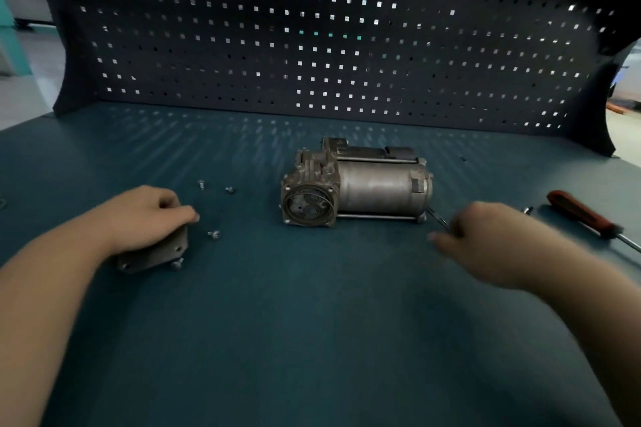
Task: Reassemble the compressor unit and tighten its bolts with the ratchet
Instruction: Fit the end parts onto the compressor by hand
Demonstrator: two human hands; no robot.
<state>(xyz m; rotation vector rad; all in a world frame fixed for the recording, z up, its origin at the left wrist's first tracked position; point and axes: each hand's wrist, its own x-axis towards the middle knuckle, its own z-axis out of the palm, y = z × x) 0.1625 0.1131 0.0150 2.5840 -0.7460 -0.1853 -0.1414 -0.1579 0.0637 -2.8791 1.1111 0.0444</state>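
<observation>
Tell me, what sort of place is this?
Probably a repair workshop: a workbench backed by a pegboard tool panel, a part-dismantled compressor unit with loose bolts around, and a red-handled screwdriver lying nearby.

Workshop. Teal workbench backed by a dark perforated tool panel, nothing hung on it. On the bench lie a worn metal compressor unit, loose bolts and a red-handled screwdriver. Pale shop floor shows past the left edge.

The right hand is smeared by motion, so its hold on the thin rod is unclear. The left hand hides most of the metal plate.
</observation>
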